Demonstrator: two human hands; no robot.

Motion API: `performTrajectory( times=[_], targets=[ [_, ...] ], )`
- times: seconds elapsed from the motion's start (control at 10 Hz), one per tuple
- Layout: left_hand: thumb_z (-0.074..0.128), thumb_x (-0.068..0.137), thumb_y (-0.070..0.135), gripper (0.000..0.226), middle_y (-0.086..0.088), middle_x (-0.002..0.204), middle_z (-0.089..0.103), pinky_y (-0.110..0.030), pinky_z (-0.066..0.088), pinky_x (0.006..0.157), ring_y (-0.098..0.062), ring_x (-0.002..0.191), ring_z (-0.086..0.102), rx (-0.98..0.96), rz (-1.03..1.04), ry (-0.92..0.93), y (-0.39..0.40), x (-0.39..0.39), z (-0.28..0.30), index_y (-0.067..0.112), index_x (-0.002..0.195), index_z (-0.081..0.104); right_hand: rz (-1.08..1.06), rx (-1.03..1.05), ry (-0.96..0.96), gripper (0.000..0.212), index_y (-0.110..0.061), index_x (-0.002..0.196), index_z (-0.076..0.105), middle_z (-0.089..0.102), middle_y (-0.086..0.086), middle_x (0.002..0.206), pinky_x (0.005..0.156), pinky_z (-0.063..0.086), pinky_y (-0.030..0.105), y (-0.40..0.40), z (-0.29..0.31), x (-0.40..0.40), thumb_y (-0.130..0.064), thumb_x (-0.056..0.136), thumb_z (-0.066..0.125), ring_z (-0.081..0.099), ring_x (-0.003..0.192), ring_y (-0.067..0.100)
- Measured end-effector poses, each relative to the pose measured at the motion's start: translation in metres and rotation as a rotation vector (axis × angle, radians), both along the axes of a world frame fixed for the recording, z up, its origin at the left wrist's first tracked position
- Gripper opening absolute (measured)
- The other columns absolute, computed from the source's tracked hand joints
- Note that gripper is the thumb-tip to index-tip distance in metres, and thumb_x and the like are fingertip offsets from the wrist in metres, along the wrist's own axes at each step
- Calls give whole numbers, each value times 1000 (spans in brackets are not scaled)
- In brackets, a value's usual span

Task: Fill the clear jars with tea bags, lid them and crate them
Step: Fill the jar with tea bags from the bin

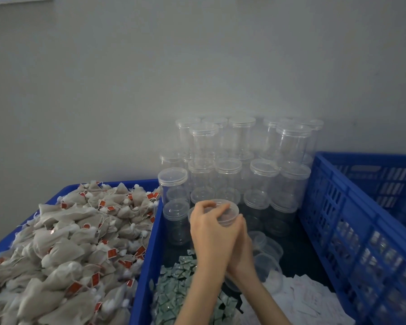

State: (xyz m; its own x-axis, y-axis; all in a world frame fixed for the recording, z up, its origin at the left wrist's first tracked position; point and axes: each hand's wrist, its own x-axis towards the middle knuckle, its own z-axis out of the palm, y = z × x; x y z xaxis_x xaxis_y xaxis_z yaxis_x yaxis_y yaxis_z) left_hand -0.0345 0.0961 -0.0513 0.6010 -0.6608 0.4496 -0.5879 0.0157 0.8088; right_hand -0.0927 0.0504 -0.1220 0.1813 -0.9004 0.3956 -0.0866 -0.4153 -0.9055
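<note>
My left hand (pixel 210 227) grips the rim of a clear lid (pixel 229 213) that sits on a clear jar. My right hand (pixel 240 248) is pressed against the left one and wraps the jar's body, which the hands hide. Both are over the middle blue tub (pixel 148 261). A heap of beige tea bags (pixel 66 249) with red tags fills the blue tub on the left. Several empty lidded clear jars (pixel 230 170) are stacked in tiers against the wall behind my hands. The slotted blue crate (pixel 352 221) stands to the right.
Small green sachets (pixel 174 292) lie in the middle tub under my left forearm, and white sachets (pixel 300 301) lie to their right. A few open clear jars (pixel 268 253) lie on their sides just right of my hands. A grey wall closes the back.
</note>
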Motion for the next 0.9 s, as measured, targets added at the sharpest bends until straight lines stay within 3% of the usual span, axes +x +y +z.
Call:
performTrajectory(
  times=[0.1, 0.2, 0.3, 0.4, 0.5, 0.6, 0.7, 0.8, 0.9],
  targets=[
    [57, 80, 66, 69, 4, 152, 18, -43, 1, 118, -28, 144, 15, 403, -134, -251, -2, 6, 1, 45, 142, 35, -3, -32, 72, 55, -28, 121, 52, 60, -15, 108, 79, 46, 13, 2, 2, -10, -9, 78, 78, 63, 106, 2],
    [61, 83, 56, 85, 16, 154, -27, -50, -14, 114, -21, 145, -24, 551, -529, -365, 2, 40, 17, 57, 144, 3, 170, -36, 153, 80, -52, 119, 42, 63, -28, 108, 73, 44, 2, -10, 4, -27, -35, 56, 89, 58, 101, -17],
    [68, 84, 39, 81, 11, 159, 3, -46, 20, 118, -17, 146, 5, 638, -805, -290, 3, 62, 33, 59, 142, 15, 197, -111, 237, 89, -73, 117, 30, 55, -41, 116, 75, 41, -1, -11, 7, -30, -45, 53, 85, 54, 106, -19],
    [52, 82, 66, 69, -5, 141, 40, -46, 36, 106, -29, 132, 36, 591, -351, -358, -10, 41, 33, 43, 144, 31, 99, -164, 249, 89, -65, 125, 29, 53, -29, 121, 86, 43, 6, -6, 9, -21, -54, 55, 82, 51, 113, -13],
    [35, 81, 79, 83, -15, 152, 27, -51, 27, 110, -33, 140, 27, 632, -186, -443, -13, 25, 25, 35, 150, 19, 30, -191, 323, 84, -49, 127, 32, 46, -29, 119, 91, 43, 11, -10, 9, -19, -56, 58, 79, 47, 110, -11],
    [67, 81, 54, 100, 10, 160, -9, -39, 18, 117, -13, 147, 3, 657, -776, -279, -11, 49, 35, 47, 149, -6, 72, -132, 302, 86, -60, 120, 31, 51, -31, 120, 80, 40, 0, -14, 6, -31, -55, 50, 81, 49, 109, -19],
    [71, 80, 45, 87, 10, 154, 21, -26, 26, 107, -11, 141, 24, 680, -843, -383, -11, 62, 42, 42, 150, 19, 66, -85, 269, 94, -48, 128, 36, 56, -21, 124, 83, 43, 4, -15, -3, -43, -56, 47, 82, 55, 113, -4],
    [47, 73, 83, 99, -10, 153, 28, -46, 32, 110, -30, 139, 33, 799, -410, -488, -16, 45, 38, 34, 153, 14, 35, -96, 340, 103, -31, 141, 36, 49, -19, 132, 88, 38, 6, -11, -6, -43, -50, 54, 86, 47, 119, 0],
    [49, 75, 80, 105, -4, 160, 7, -48, 22, 116, -28, 146, 15, 718, -547, -456, -17, 35, 29, 38, 151, -10, 30, -102, 376, 105, -26, 145, 33, 45, -18, 136, 96, 39, 19, -9, -6, -44, -48, 57, 86, 46, 122, 4]
  ],
)
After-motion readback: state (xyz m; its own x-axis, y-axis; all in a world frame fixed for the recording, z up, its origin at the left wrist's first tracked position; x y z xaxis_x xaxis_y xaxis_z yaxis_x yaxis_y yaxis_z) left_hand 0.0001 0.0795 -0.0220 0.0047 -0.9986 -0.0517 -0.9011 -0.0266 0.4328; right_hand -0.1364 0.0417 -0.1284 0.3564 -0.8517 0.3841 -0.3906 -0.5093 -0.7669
